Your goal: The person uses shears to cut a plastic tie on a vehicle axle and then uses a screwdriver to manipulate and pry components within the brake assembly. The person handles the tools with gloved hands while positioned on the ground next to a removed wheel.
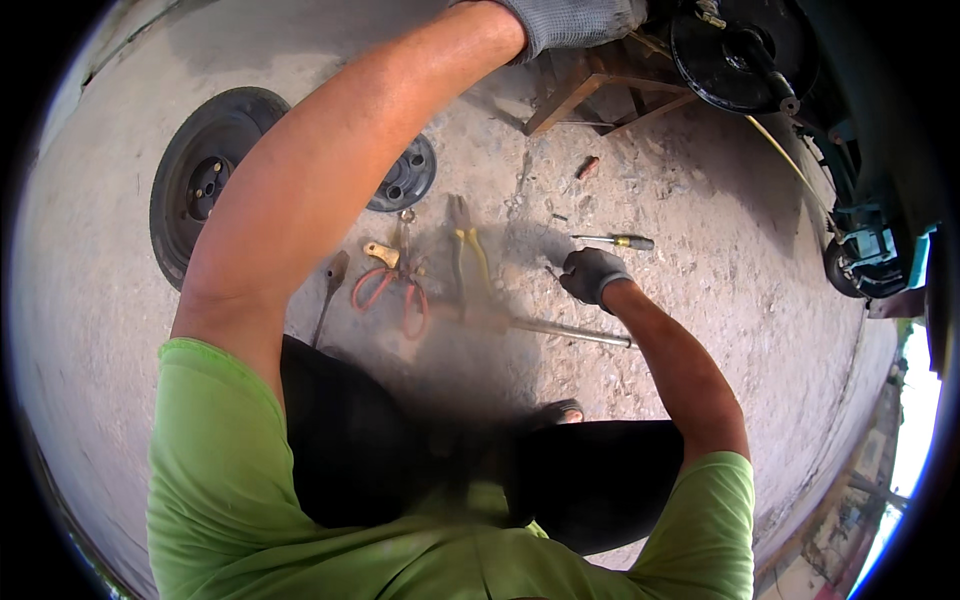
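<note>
We found no pkgs, labels, signs or screens in view; nothing of that kind to report.

Grey glove on the left hand (575,20), dark glove on the right hand (590,273); lime-green shirt (220,500); red-handled pliers (395,290); yellow-handled screwdriver (618,241); black wheel rim (200,180); pale grey floor (90,300).

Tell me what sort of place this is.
Probably an outdoor or roadside vehicle repair spot: a bare wheel rim lies on the rough concrete ground, with pliers and a screwdriver scattered about.
</note>
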Demonstrator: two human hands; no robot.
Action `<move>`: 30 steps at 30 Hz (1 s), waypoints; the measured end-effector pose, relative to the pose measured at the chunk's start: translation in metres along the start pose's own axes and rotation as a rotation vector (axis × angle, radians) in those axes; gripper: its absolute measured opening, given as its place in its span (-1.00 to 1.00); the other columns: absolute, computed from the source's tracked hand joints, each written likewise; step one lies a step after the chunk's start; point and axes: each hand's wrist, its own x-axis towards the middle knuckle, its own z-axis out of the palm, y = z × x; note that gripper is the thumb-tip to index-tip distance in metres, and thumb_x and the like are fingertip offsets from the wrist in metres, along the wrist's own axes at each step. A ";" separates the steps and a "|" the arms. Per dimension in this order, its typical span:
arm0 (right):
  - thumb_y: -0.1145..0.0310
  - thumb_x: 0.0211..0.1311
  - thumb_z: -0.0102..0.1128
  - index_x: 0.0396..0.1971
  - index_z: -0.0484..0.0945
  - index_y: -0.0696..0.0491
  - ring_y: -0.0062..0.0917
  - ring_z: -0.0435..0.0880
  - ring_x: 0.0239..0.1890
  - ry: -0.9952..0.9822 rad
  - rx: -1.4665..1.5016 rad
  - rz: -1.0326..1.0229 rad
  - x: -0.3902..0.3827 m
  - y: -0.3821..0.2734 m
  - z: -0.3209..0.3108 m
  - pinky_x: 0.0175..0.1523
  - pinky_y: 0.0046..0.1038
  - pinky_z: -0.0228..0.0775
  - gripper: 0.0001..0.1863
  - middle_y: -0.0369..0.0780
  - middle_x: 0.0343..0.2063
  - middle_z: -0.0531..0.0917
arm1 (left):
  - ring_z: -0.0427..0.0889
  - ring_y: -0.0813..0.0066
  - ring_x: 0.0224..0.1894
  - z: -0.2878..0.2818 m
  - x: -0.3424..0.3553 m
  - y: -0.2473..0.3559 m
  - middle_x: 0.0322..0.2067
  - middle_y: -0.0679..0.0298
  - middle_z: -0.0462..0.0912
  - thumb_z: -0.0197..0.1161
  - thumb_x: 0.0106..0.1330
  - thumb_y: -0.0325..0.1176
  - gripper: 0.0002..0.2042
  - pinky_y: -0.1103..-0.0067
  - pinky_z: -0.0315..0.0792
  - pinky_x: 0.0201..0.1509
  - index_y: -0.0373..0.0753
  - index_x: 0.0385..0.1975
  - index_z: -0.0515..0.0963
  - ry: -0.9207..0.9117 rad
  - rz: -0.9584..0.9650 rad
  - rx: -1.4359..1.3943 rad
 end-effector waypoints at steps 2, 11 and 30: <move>0.11 0.19 0.19 -0.17 0.72 0.06 -0.14 0.72 -0.07 0.172 0.106 0.025 0.014 0.005 -0.023 0.07 -0.17 0.55 -0.63 -0.06 -0.13 0.74 | 0.64 -0.21 -0.08 -0.002 0.000 0.002 -0.20 -0.18 0.67 0.11 0.29 -0.28 -0.74 0.12 0.51 0.04 -0.32 -0.20 0.60 0.003 -0.014 0.020; 0.50 0.13 0.14 -0.10 0.66 -0.02 -0.14 0.63 -0.02 0.749 -0.012 0.003 0.111 0.050 -0.047 0.05 -0.19 0.52 -0.68 -0.08 -0.07 0.64 | 0.67 -0.12 -0.25 0.014 0.001 -0.012 -0.29 -0.02 0.69 0.19 0.29 -0.19 -0.76 0.14 0.57 -0.12 -0.22 -0.22 0.60 0.095 0.049 0.180; 0.05 0.36 0.14 -0.14 0.69 0.02 -0.28 0.76 -0.12 0.518 -0.060 0.272 0.096 0.084 -0.042 -0.06 -0.22 0.57 -0.65 -0.11 -0.20 0.75 | 0.63 -0.11 -0.10 0.013 0.002 0.002 -0.18 -0.04 0.67 0.15 0.27 -0.25 -0.74 0.15 0.53 0.00 -0.21 -0.15 0.63 0.001 -0.004 0.013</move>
